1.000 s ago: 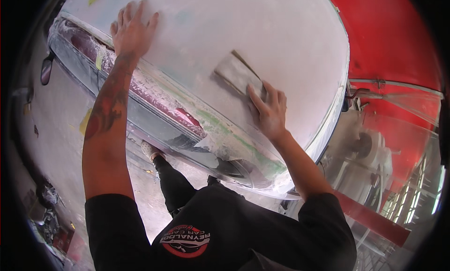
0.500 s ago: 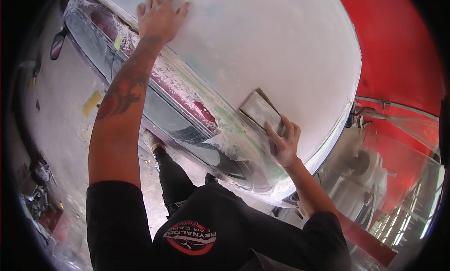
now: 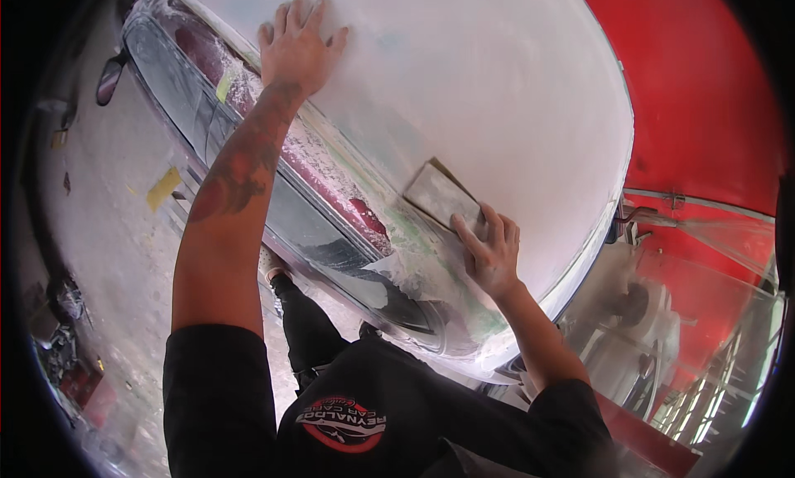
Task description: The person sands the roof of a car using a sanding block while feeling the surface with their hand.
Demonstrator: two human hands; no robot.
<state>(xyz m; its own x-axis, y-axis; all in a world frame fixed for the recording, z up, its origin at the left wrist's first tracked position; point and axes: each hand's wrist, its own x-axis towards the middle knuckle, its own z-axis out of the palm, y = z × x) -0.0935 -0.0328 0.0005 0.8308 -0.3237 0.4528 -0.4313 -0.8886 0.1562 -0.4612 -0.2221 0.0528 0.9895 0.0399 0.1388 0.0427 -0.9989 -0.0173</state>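
My left hand (image 3: 300,52) lies palm-down with spread fingers on the pale, dusty car roof (image 3: 505,89), beside its long side edge. Farther down the roof, my right hand (image 3: 489,250) grips a flat, grey rectangular sanding block (image 3: 440,199) with an olive edge, which rests on the surface; its underside is hidden. Along the roof edge runs a powdery strip (image 3: 397,238) with green and maroon patches (image 3: 364,213). Dark side windows (image 3: 166,81) lie below it, with a small piece of yellow tape (image 3: 224,86) near their top.
A red panel or vehicle (image 3: 696,89) stands at the right, with clear plastic sheeting (image 3: 720,246) lower down. A side mirror (image 3: 109,79) juts out at the left. The concrete floor (image 3: 108,246) has yellow paper (image 3: 163,188) and dark clutter (image 3: 70,337). My legs stand beside the car.
The sanding block slid down along the roof edge, then shifted slightly back toward the left in my right hand. My left hand moved rightward in view and remains spread on the roof.
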